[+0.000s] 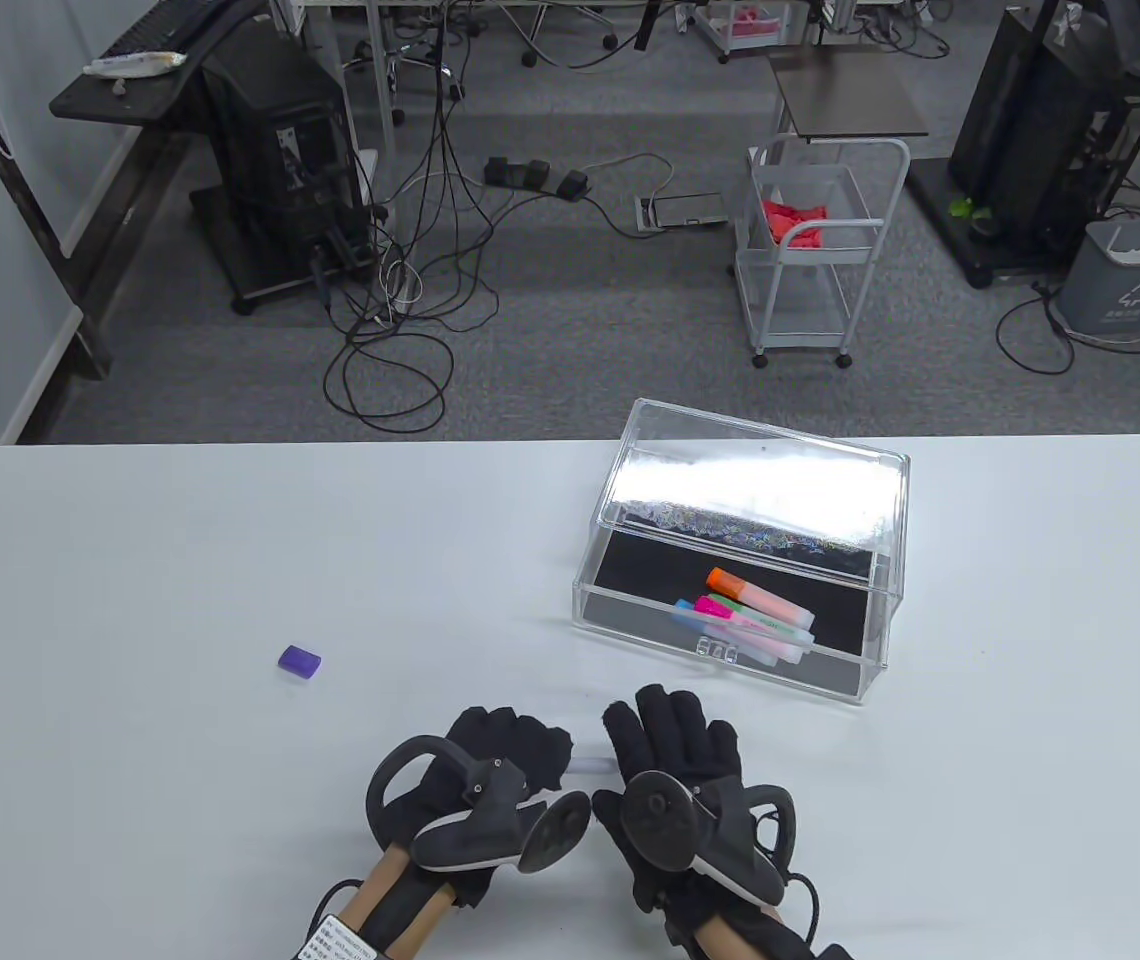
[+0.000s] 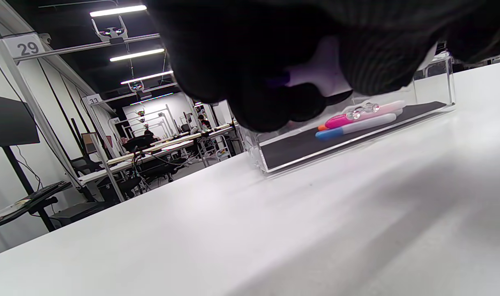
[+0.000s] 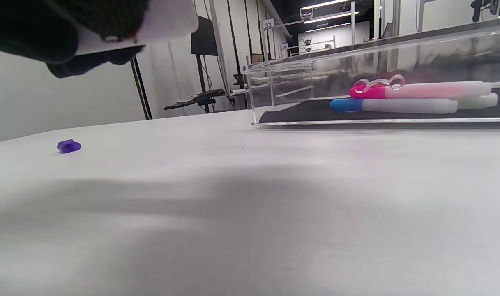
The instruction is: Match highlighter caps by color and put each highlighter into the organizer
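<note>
Plastic, light, stiff, slick pale highlighter (image 1: 592,766) pinched at both ends betw left hand (image 1: 490,775) & right hand (image 1: 675,775); best gripped mid-barrel, purple cap (image 1: 299,660) by flat sides.

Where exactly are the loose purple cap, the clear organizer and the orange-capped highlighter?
purple cap (image 1: 299,661): table view, middle of its top face.
organizer (image 1: 730,645): table view, clear front wall by the handle.
orange-capped highlighter (image 1: 727,580): table view, on its orange cap.
</note>
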`<state>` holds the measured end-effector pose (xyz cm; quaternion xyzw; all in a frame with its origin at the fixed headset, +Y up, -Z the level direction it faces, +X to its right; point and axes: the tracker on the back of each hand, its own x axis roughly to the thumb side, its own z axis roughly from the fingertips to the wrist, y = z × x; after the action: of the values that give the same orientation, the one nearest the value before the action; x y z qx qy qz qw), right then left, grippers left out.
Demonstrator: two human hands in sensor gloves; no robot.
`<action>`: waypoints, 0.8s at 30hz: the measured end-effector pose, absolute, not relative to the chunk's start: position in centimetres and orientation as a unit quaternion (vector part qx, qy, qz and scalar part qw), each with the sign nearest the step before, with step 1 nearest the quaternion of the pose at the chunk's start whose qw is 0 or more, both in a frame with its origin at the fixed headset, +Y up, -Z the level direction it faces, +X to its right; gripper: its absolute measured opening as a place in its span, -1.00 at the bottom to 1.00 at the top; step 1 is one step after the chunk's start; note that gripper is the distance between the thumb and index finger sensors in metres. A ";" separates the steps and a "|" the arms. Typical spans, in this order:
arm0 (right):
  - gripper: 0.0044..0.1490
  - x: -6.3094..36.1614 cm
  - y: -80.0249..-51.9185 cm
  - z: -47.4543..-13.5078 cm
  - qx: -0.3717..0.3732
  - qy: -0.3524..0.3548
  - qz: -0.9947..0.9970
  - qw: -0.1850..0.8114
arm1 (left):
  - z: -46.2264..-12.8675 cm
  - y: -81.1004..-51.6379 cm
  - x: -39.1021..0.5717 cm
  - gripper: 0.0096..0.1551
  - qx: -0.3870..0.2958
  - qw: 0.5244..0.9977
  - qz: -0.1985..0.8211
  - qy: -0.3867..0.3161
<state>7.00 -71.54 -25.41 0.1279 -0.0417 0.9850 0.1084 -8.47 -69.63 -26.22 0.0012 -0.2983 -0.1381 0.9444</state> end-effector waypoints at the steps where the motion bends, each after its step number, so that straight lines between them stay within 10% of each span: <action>1: 0.00 6.8 -71.7 -25.4 0.134 -0.039 0.984 0.107 | -26.0 -69.6 -8.4 -0.37 0.002 0.944 -0.138 -0.299; 24: -0.38 5.7 -72.7 -25.9 0.194 0.020 0.976 0.092 | -24.8 -71.0 -8.9 -0.36 0.009 0.952 -0.079 -0.296</action>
<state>5.68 -72.71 -25.93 0.1945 0.0196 0.9764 0.0922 -8.91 -71.03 -24.82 0.0090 -0.2965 -0.0786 0.9518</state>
